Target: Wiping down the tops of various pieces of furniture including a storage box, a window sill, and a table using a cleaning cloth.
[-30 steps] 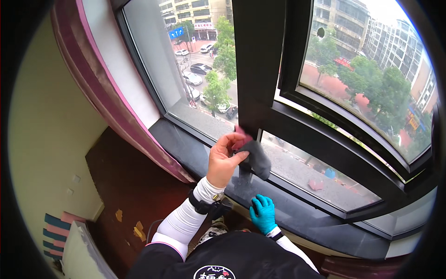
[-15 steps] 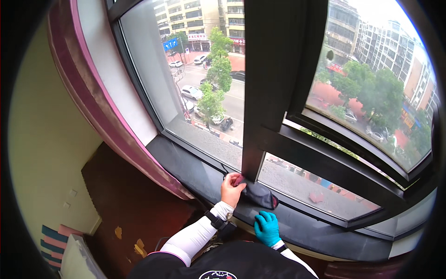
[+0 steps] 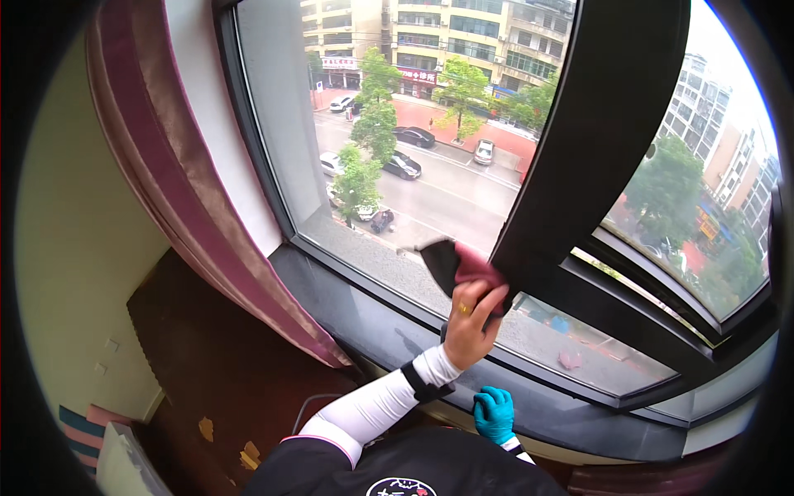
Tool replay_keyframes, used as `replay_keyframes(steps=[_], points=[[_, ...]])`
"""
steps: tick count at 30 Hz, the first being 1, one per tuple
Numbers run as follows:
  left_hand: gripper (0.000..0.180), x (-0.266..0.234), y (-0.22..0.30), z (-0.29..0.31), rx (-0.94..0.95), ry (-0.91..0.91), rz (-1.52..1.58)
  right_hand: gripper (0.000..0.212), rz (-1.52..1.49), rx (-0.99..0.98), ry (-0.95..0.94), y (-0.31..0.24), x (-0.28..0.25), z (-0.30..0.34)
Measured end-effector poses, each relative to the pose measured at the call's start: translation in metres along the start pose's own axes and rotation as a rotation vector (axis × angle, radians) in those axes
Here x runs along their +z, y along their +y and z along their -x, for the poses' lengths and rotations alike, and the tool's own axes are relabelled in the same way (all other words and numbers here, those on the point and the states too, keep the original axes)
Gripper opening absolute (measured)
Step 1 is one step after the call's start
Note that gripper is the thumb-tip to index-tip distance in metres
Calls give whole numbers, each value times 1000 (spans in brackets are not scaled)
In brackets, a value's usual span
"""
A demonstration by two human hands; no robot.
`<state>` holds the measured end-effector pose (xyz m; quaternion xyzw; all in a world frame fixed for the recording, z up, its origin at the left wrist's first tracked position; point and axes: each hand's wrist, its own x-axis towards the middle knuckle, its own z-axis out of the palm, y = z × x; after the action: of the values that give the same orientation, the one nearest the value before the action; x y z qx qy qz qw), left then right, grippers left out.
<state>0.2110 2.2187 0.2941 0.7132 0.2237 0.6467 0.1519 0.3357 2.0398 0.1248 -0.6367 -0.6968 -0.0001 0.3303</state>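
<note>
My bare left hand (image 3: 473, 331), with a ring on one finger, is closed on a cloth (image 3: 478, 266) that is dark grey on one side and pink on the other. It holds the cloth up by the window's dark upright frame (image 3: 571, 157), and a loose corner flares left across the lower part of the large pane (image 3: 447, 190). In a teal rubber glove, my right hand (image 3: 495, 416) rests on the front edge of the dark window sill (image 3: 550, 401). Its fingers are bent and slightly apart, with nothing seen in them.
Right of the upright, a tilted window sash (image 3: 703, 198) stands ajar above a lower frame bar. A pink striped curtain (image 3: 190, 165) hangs at the left. Yellowish scraps (image 3: 249, 455) lie on the dark brown floor. Outside are a street, parked cars and trees.
My left hand has lifted the cloth off the sill, up and to the right, against the upright. My right hand has shifted slightly right and down. The whole view has turned a little.
</note>
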Motion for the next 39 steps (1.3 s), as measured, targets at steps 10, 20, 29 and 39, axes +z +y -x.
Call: replay_keyframes(steps=[10,20,29,39], points=[[36,-14,-42,41,-439,-100,426,54,140,27,-159,-29,28,-32],[58,-14,4,-116,294,10,268,62,254,-112,-450,-42,58,-57],[68,-11,-66,30,-38,-169,281,70,269,-123,-465,-30,63,-52],[82,-41,-30,-165,400,-165,-37,79,287,-71,-541,-47,52,-64]])
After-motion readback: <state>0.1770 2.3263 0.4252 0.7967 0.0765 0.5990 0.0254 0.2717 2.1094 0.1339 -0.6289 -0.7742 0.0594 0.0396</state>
